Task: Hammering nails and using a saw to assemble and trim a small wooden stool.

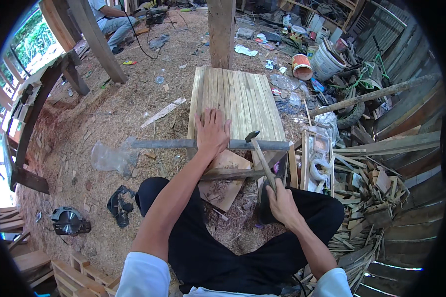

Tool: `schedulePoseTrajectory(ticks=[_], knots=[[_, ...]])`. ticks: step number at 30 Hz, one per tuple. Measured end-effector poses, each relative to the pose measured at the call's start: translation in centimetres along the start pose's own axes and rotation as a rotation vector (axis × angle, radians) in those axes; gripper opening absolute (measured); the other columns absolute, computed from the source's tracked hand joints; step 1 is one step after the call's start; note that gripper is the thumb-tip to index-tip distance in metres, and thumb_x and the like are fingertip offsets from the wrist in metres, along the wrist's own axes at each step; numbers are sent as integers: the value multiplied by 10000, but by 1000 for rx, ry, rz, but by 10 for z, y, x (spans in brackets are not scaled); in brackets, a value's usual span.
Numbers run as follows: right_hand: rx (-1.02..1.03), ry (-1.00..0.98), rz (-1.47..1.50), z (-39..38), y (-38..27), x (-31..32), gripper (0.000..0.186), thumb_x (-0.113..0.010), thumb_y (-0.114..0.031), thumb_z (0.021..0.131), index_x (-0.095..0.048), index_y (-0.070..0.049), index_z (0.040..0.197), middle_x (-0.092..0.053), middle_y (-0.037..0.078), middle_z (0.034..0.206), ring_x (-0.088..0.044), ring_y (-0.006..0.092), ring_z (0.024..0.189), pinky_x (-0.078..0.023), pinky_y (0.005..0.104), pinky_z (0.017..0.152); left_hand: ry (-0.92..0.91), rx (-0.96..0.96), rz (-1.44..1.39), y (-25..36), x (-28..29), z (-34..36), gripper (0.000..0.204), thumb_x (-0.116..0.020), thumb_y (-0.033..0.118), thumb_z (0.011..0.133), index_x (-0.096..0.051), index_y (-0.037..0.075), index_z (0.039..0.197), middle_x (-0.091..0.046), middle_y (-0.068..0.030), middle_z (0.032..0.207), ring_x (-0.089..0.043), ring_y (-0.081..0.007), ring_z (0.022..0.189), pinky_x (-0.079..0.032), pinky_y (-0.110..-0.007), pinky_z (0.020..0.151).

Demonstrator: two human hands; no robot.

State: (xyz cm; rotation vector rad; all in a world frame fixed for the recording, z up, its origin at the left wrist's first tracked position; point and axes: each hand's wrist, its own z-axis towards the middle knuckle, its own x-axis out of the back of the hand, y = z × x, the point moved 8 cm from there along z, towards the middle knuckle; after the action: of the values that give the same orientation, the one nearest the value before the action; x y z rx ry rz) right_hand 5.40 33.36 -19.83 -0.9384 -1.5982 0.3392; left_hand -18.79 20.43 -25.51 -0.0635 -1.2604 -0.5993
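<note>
A panel of narrow pale wooden slats (248, 101) lies in front of me. My left hand (213, 132) rests on its near left part, fingers stretched out and palm down. Along the panel's near edge runs a long grey wooden bar (168, 144), which sticks out to the left; my left wrist passes over it. In my right hand (283, 204) is a hammer (264, 162), gripped low on its wooden handle. The dark hammer head is over the bar, right of my left hand; I cannot tell whether it touches. A loose board (228, 190) lies below, between my legs.
A wooden post (221, 34) stands behind the panel. A circular saw (70, 221) sits at left on the sawdust-covered floor. To the right are a wooden tray (306, 166), a heap of offcuts (366, 198) and several buckets (328, 60). Another person (115, 24) sits far left.
</note>
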Motion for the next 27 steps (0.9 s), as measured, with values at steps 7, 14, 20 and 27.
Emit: schedulePoseTrajectory(ticks=[7,14,20,27], knots=[[206,236,256,-8,-10,26,183,-500,-136,1003,-458,12,1102,-627,294,778,-622,511,794,-474,475,589,-39,31,5,-3,0,-1,586,-323,430,1015,-422,16,1417,-421,-160,1492,-269,-326,1457,-109,-609,1176],[54,-13,-27,-2,2,11,188,-489,-171,1012,-470,2,1082,-523,270,661,-550,484,651,-423,444,580,-35,17,-21,0,5,2,584,-320,429,1017,-416,9,1412,-406,-174,1501,-269,-329,1457,-119,-597,1179],[272,406,220,-17,-1,31,186,-480,-139,1012,-459,28,1091,-592,230,676,-643,451,673,-466,453,564,-33,29,-9,-2,0,-3,584,-334,437,1013,-436,6,1395,-431,-179,1483,-294,-338,1446,-125,-600,1175],[60,136,74,0,10,16,221,-493,-193,1013,-467,26,1031,-605,291,718,-621,508,744,-465,488,592,-3,18,-14,-1,5,0,542,-321,397,1021,-457,2,1366,-426,-183,1472,-271,-346,1448,-114,-622,1169]])
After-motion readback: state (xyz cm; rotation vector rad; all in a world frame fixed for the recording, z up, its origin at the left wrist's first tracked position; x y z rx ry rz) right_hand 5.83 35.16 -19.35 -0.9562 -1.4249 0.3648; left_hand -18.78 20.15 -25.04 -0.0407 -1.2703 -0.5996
